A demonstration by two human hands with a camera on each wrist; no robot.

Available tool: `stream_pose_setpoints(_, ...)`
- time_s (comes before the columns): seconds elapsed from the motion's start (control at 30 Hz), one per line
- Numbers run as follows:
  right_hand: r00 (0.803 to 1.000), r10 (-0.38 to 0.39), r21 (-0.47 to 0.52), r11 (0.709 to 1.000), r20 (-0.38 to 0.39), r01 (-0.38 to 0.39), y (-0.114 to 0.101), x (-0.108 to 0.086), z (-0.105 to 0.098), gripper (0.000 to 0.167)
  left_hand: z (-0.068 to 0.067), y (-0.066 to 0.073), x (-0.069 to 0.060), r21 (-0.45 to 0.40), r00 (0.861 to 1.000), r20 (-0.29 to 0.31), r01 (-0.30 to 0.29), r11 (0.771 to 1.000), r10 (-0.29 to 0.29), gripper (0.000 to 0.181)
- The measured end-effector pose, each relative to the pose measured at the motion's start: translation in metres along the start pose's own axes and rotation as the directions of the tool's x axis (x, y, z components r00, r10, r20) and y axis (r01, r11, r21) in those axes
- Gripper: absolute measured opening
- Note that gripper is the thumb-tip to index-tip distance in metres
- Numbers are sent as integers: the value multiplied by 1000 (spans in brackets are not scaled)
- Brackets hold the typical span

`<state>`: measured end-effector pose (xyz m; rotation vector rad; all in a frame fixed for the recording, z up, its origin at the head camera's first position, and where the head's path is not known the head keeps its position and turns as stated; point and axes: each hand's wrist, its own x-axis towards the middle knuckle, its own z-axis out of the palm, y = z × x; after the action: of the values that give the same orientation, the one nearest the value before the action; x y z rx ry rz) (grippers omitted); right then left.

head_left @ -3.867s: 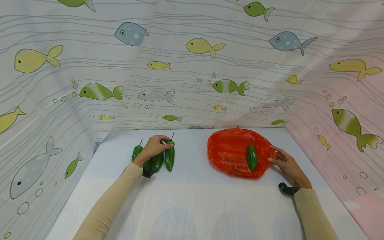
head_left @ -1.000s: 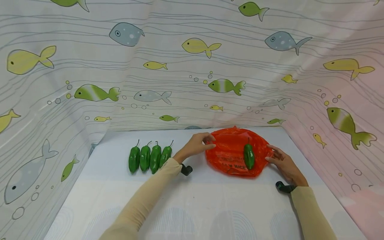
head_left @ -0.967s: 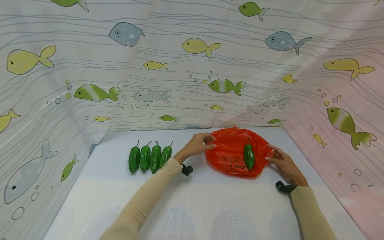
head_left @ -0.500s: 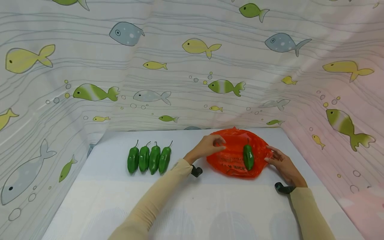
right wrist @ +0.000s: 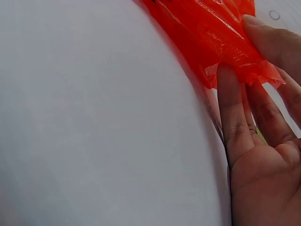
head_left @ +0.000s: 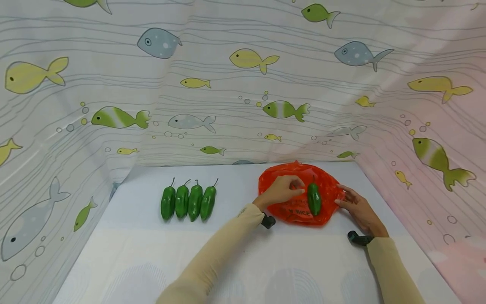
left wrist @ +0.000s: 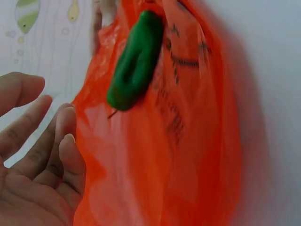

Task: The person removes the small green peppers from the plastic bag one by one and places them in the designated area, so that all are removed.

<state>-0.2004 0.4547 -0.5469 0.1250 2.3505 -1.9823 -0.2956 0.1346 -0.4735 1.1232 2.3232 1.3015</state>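
A red plastic bag [head_left: 291, 171] with dark lettering lies flat on the right of the table, and one green chili pepper [head_left: 314, 199] rests on top of it. Over the bag is my left hand [head_left: 282, 190], just left of that pepper, its fingers loosely curved and holding nothing. The left wrist view has the pepper [left wrist: 136, 61] apart from the fingertips. At the bag's right end my right hand [head_left: 358, 209] pinches the gathered edge. Close up in the right wrist view, the thumb is on top of the red plastic [right wrist: 214, 42] and fingers are beneath it.
Several green chili peppers [head_left: 195, 202] lie side by side in a row on the left, stems pointing away. A fish-patterned cloth [head_left: 228, 101] hangs as walls behind and on both sides of the white table [head_left: 243, 261].
My left hand let go of a chili pepper in the left row, then moved right across the table to beside the pepper on the bag. My right hand stayed at the bag's edge.
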Motion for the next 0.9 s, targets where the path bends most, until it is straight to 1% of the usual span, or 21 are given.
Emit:
stream_pose_setpoints(0.2,1000,-2,7,1000,-11,3,3,-1,1,73,28,2,11,-75,1000,1,21,997,-21,13)
stream_pose_setpoints(0.27,1000,-10,7,1000,-9,10,3,0,2,73,34,2,13,-89,999,1,38,995,-38,14)
stream_pose_setpoints(0.4,1000,-14,7,1000,-5,14,2,2,3,73,41,1,17,-92,994,-30,101,991,-105,17)
stream_pose_setpoints(0.57,1000,-9,0,1000,-13,9,1,1,1,73,47,2,23,-61,982,-57,179,982,-183,26)
stream_pose_setpoints(0.63,1000,-11,-7,1000,-18,11,1,1,1,73,50,2,25,-69,975,-59,208,976,-212,31)
stream_pose_setpoints(0.77,1000,-18,4,1000,-14,18,1,2,2,73,57,1,28,-127,959,-56,270,954,-279,41)
stream_pose_setpoints(0.9,1000,-14,28,1000,-20,14,2,2,4,72,64,-4,31,-202,944,-58,308,930,-325,47)
